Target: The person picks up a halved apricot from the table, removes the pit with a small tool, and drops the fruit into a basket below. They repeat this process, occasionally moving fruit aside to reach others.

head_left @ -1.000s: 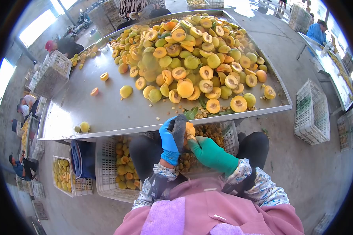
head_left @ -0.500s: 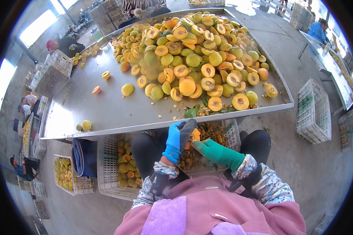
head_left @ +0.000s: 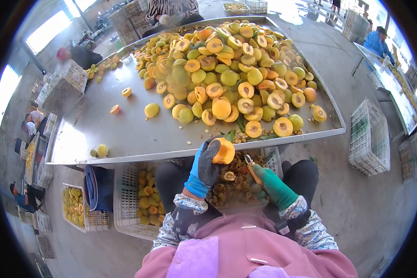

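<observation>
My left hand (head_left: 207,162), in a blue and black glove, grips an orange fruit piece (head_left: 224,151) just over the near edge of the metal table (head_left: 120,134). To its right my right hand (head_left: 272,184), in a green glove, is closed round a small tool (head_left: 251,167) with a wooden-looking handle and a metal end. A fruit half (head_left: 229,176) shows between the hands, above a crate of brownish scraps (head_left: 227,192). Halved and whole fruits (head_left: 221,107) are heaped on the table beyond my hands.
A crate of fruit (head_left: 125,204) stands left of my legs, with a smaller one (head_left: 97,220) farther left. An empty-looking crate (head_left: 369,139) is on the floor at right. A person (head_left: 171,11) sits behind the table; another (head_left: 379,42) is at the right table.
My hands have moved apart. My left hand has risen with the fruit piece, and my right hand has moved right and down, with the tool now visible. The view has shifted slightly.
</observation>
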A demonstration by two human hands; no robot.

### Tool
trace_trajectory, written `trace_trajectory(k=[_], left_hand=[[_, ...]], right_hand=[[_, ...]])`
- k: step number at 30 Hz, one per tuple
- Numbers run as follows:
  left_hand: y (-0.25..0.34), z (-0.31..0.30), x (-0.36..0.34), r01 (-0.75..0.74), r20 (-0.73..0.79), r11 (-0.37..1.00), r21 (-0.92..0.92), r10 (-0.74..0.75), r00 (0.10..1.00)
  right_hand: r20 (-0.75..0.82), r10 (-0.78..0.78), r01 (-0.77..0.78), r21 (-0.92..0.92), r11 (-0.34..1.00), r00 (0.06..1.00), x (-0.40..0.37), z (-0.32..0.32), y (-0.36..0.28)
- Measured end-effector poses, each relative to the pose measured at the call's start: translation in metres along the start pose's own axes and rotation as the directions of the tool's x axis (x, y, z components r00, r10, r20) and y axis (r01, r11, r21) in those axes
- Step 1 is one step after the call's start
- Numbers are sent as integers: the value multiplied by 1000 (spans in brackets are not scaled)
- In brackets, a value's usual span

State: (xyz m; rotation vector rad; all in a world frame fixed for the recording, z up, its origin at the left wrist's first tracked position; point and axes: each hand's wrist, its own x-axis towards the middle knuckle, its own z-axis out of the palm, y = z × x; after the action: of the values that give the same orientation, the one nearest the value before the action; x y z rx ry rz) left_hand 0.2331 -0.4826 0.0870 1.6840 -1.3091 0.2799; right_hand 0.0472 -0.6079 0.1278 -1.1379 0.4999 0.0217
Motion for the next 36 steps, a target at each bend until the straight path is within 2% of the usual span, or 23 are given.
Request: trace_trajectory(k=[1, 2, 3, 5, 6, 7, 8, 9, 11, 12, 14, 18, 27, 29, 30, 32, 33, 35, 36], left_hand=[[17, 0, 6, 377, 84, 780, -500, -389, 917], [27, 0, 9, 576, 344, 218, -788, -620, 705], [22, 5, 4, 578, 347, 216, -787, -618, 705], [11, 13, -2, 506, 228, 408, -759, -563, 795], [7, 15, -5, 508, 231, 410, -757, -560, 796], [14, 12, 2, 577, 344, 132, -806, -690, 637], [22, 9, 7, 572, 472, -159, -804, -756, 453], [31, 7, 10, 574, 473, -158, -803, -756, 453], [44, 4, 13, 602, 565, -238, -762, -698, 440], [43, 5, 12, 602, 566, -238, -762, -697, 440], [39, 5, 8, 619, 588, -183, -764, -592, 551], [36, -3, 6, 636, 624, -219, -740, -578, 526], [37, -3, 3, 634, 563, -126, -763, -612, 555], [34, -1, 0, 655, 452, 165, -737, -600, 660], [33, -1, 1, 655, 453, 164, -738, -599, 660], [40, -5, 11, 691, 498, 35, -722, -668, 554], [38, -4, 11, 690, 497, 34, -723, -668, 553], [31, -1, 10, 647, 427, 137, -750, -648, 631], [29, 1, 9, 647, 427, 137, -750, -647, 632]], right_hand=[[-76, 70, -70, 4, 998, 995, 6, -9, 14], [-149, 138, -138, 12, 990, 979, 7, -12, 21], [-152, 138, -138, 14, 990, 979, 5, -12, 25], [-169, 27, -32, -31, 999, 985, 1, -4, 28], [-171, 24, -29, -27, 999, 985, 1, -2, 32], [-176, -82, 61, -118, 991, 981, 2, 0, 37], [-171, -186, 148, -211, 966, 968, 3, 1, 41], [-172, -186, 149, -210, 966, 967, 5, 4, 42], [-169, -428, 317, -449, 835, 888, 8, 8, 43], [-170, -429, 318, -449, 835, 887, 6, 8, 39], [-191, -426, 268, -540, 798, 884, 2, 9, 25], [-170, -447, 279, -578, 767, 878, -3, 9, 19], [-151, -393, 240, -582, 777, 907, -5, 12, 9], [-161, -380, 235, -555, 798, 911, 0, 11, 14], [-162, -380, 234, -556, 798, 911, 0, 11, 13], [-137, -416, 244, -632, 735, 899, -1, 14, 2], [-136, -415, 243, -632, 735, 900, 0, 15, -1], [-125, -418, 257, -622, 739, 900, 1, 16, -5], [-126, -419, 258, -622, 739, 899, 1, 16, -5]])
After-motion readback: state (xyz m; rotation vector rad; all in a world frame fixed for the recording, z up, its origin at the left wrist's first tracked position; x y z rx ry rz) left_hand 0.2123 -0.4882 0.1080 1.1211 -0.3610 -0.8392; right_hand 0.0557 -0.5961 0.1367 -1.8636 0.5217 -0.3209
